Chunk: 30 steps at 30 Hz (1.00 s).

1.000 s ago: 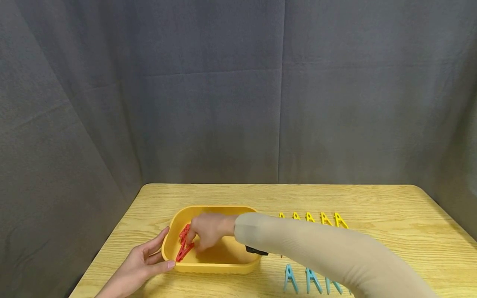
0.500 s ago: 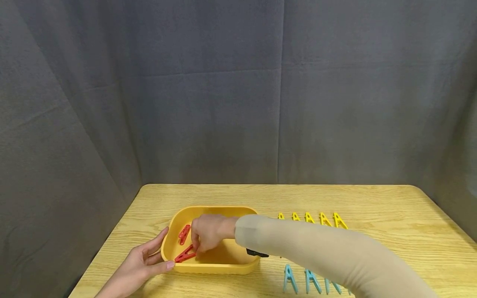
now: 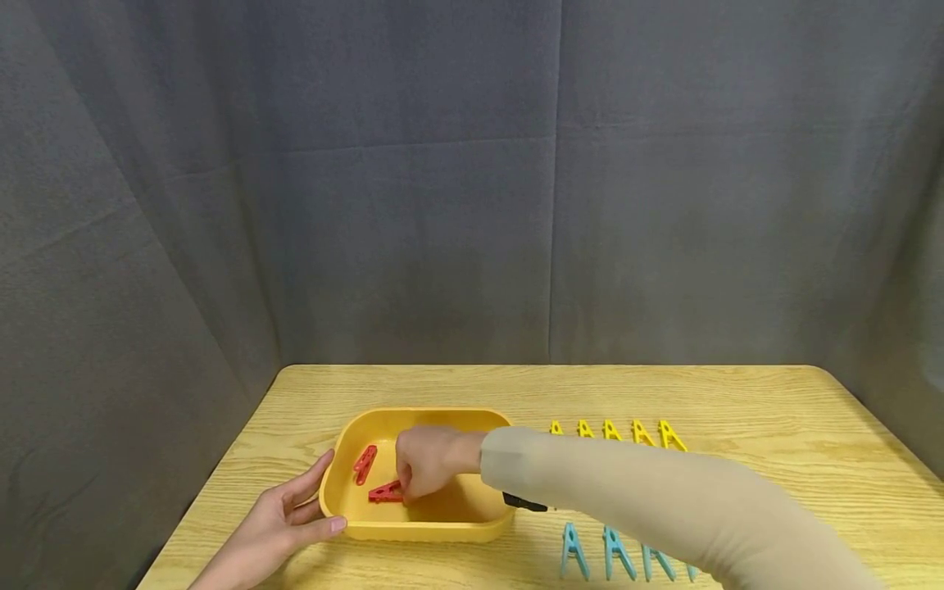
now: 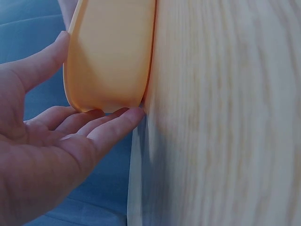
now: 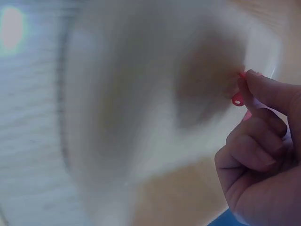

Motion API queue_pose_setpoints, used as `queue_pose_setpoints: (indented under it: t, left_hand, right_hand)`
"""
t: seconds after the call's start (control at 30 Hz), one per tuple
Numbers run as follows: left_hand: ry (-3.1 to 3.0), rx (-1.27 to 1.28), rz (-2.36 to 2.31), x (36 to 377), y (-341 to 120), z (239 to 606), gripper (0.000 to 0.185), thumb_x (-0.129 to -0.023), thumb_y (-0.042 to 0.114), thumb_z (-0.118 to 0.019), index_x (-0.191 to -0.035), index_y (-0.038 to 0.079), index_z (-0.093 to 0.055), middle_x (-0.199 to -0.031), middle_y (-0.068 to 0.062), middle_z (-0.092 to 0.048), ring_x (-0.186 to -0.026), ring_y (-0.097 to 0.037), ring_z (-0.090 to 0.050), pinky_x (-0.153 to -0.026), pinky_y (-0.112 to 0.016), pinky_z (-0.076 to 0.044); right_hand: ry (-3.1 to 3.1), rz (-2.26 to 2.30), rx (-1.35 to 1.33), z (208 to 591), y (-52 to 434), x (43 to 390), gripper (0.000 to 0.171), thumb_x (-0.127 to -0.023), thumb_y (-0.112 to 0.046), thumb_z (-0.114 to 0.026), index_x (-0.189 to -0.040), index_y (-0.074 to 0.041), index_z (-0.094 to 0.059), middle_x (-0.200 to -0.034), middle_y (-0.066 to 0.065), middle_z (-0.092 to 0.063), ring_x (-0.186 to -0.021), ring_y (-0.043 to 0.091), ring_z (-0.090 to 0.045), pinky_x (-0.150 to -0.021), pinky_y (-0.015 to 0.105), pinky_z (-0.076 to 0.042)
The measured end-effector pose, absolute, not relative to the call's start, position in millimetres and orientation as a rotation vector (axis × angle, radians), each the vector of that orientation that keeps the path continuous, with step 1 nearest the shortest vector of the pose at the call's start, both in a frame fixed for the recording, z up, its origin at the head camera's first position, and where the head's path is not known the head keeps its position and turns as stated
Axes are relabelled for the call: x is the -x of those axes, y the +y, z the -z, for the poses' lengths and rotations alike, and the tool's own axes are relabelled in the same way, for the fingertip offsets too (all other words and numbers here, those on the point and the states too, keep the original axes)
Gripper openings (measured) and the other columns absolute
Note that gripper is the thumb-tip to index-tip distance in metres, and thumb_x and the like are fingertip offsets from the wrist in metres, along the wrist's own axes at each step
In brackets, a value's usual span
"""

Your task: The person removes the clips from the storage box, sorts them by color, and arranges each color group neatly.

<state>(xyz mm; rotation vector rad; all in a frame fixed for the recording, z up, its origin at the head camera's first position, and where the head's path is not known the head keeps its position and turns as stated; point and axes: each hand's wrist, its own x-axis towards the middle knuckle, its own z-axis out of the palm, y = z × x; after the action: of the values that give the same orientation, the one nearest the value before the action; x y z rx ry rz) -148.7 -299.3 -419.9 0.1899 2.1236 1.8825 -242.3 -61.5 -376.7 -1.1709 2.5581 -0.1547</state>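
Note:
A yellow plastic tub (image 3: 428, 532) sits on the left part of the table. At its left end my left hand (image 3: 274, 524) holds it, thumb on the near corner and fingers against the outer wall. My right hand (image 3: 428, 463) is inside the tub and pinches a red clothespin (image 3: 386, 492) between thumb and index finger. In the right wrist view only bits of that red clothespin (image 5: 237, 99) show past the fingers. Another red clothespin (image 3: 365, 465) lies on the tub floor near the left wall. The left wrist view shows my left fingers along the tub's end (image 4: 110, 56).
Yellow clothespins (image 3: 640, 433) stand in a row to the right of the tub, with a row of light blue clothespins (image 3: 618, 553) nearer me. My right sleeve (image 3: 627, 475) crosses between and partly hides them. Grey curtains (image 3: 413, 205) surround the wooden table (image 3: 774, 410).
My right hand has moved right within the tub, drawing one red clothespin away from the left wall and turning it sideways. The other red clothespin and my left hand have stayed put.

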Motion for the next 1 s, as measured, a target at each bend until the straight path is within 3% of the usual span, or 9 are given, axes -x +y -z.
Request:
queue_pose_setpoints:
  t: [0.23,0.37,0.5,0.63,0.73,0.87,1.0]
  left_hand:
    - [2.122,-0.194,-1.884,148,-300,421,0.094,-0.097,0.007,-0.078,-0.166,-0.003,-0.016,-0.169,-0.027,-0.011,-0.146,-0.047,-0.035,-0.099,-0.034,-0.055]
    - [2.104,-0.214,-1.898,148,-301,422,0.094,-0.097,0.006,-0.077,-0.166,-0.003,-0.014,-0.169,-0.028,-0.009,-0.146,-0.048,-0.034,-0.099,-0.034,-0.055]
    - [2.081,-0.224,-1.905,148,-301,422,0.093,-0.098,0.006,-0.076,-0.166,-0.003,-0.012,-0.169,-0.028,-0.008,-0.146,-0.048,-0.033,-0.100,-0.035,-0.055]
    - [2.076,-0.242,-1.907,148,-300,422,0.093,-0.098,0.005,-0.075,-0.166,-0.003,-0.012,-0.169,-0.029,-0.007,-0.146,-0.048,-0.032,-0.099,-0.035,-0.055]
    - [2.090,-0.253,-1.907,149,-299,421,0.094,-0.098,0.005,-0.076,-0.166,-0.004,-0.012,-0.169,-0.028,-0.007,-0.146,-0.048,-0.033,-0.099,-0.035,-0.055]
    - [2.119,-0.238,-1.893,148,-299,420,0.095,-0.096,0.006,-0.078,-0.166,-0.004,-0.014,-0.169,-0.028,-0.009,-0.145,-0.048,-0.035,-0.098,-0.036,-0.056]
    - [2.126,-0.227,-1.882,149,-299,420,0.095,-0.096,0.006,-0.078,-0.166,-0.004,-0.015,-0.169,-0.029,-0.010,-0.145,-0.049,-0.036,-0.098,-0.036,-0.056]
  right_hand:
    - [2.542,0.503,1.112,380,-38,244,0.026,-0.081,-0.017,-0.094,-0.064,-0.019,-0.074,-0.061,-0.016,-0.062,-0.060,0.002,-0.046,-0.054,0.016,-0.038]
    - [2.604,0.521,1.070,381,-32,243,0.011,-0.082,-0.018,-0.092,-0.086,-0.016,-0.082,-0.065,-0.012,-0.060,-0.060,0.004,-0.047,-0.055,0.018,-0.039]
    - [2.544,0.488,1.043,386,-28,242,0.030,-0.085,-0.017,-0.089,-0.115,-0.013,-0.083,-0.053,-0.011,-0.047,-0.051,0.002,-0.037,-0.051,0.017,-0.033]
    - [2.464,0.562,1.037,390,-26,242,0.029,-0.084,-0.009,-0.090,-0.113,-0.012,-0.084,-0.045,-0.010,-0.042,-0.044,0.001,-0.030,-0.048,0.017,-0.029]
    - [2.452,0.588,1.056,390,-25,241,0.026,-0.083,-0.009,-0.091,-0.108,-0.011,-0.085,-0.046,-0.011,-0.047,-0.045,0.000,-0.035,-0.050,0.015,-0.034]
    - [2.481,0.577,1.106,391,-26,241,0.045,-0.081,-0.013,-0.094,-0.124,-0.009,-0.080,-0.044,-0.011,-0.041,-0.043,0.000,-0.032,-0.049,0.015,-0.031]
    - [2.458,0.554,1.125,394,-30,244,0.065,-0.080,-0.014,-0.095,-0.140,-0.013,-0.071,-0.047,-0.010,-0.030,-0.045,0.002,-0.022,-0.047,0.018,-0.020]
